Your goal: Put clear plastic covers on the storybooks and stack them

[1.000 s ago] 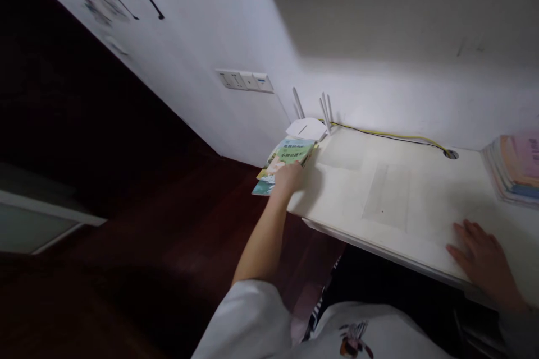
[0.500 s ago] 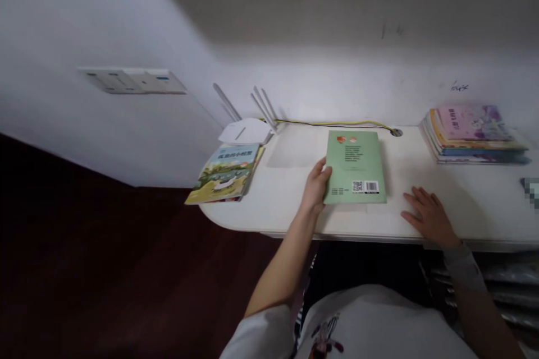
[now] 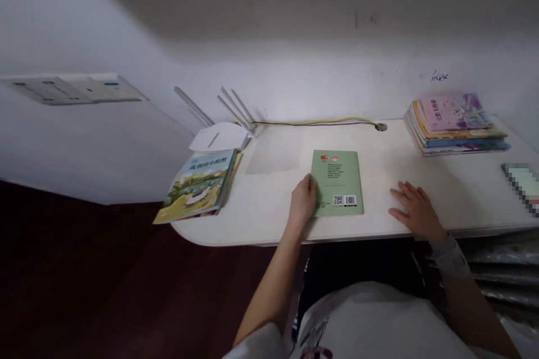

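A green book [image 3: 337, 179] lies back cover up on the white desk [image 3: 256, 210], with its barcode at the lower right corner. My left hand [image 3: 304, 197] is closed on the book's left edge; the fingertips beneath or behind that edge are hidden. To the right of the book, and apart from it, my right hand [image 3: 416, 210] rests on the desk, fingers spread and holding nothing.
At the left end of the desk, a few picture books [image 3: 197, 185] overhang the edge near a white router [image 3: 221, 136]. A stack of books [image 3: 457, 120] stands at the back right. A phone-like device [image 3: 522, 185] lies at the far right. A yellow cable [image 3: 315, 122] runs along the wall.
The green book has come down onto the desk, with my left hand still at its left edge. My right hand keeps its place on the desk. The view has shifted to the right.
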The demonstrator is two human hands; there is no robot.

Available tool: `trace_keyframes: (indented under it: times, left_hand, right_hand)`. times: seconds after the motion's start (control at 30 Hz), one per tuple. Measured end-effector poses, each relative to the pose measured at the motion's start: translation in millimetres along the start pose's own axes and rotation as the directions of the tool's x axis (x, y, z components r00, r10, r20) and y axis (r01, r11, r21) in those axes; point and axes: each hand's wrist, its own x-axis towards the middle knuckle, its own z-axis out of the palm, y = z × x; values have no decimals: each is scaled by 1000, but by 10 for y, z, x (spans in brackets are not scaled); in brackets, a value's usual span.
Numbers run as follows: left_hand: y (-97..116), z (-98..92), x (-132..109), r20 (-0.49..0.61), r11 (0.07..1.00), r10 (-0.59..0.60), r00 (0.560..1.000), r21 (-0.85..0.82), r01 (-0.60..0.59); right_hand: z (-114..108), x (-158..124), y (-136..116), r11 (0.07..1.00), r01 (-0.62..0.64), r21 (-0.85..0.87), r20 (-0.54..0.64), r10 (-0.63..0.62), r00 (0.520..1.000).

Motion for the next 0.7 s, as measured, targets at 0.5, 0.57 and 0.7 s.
trace_keyframes:
  times: [0.5, 0.57, 0.7]
  left_hand:
    - [-197, 102, -106, -120, 973, 173, 978, 176, -151]
    - [-178, 95, -120, -108, 972, 172, 979, 183, -150]
    - [-105, 67, -143, -77, 980, 139, 987, 156, -126]
  right_hand:
    - [8, -18, 20, 1000, 17, -12, -7, -17, 1000]
    - [9, -21, 21, 999, 18, -26, -4, -18, 1000]
    - [3, -27, 13, 999, 21, -49, -11, -21, 1000]
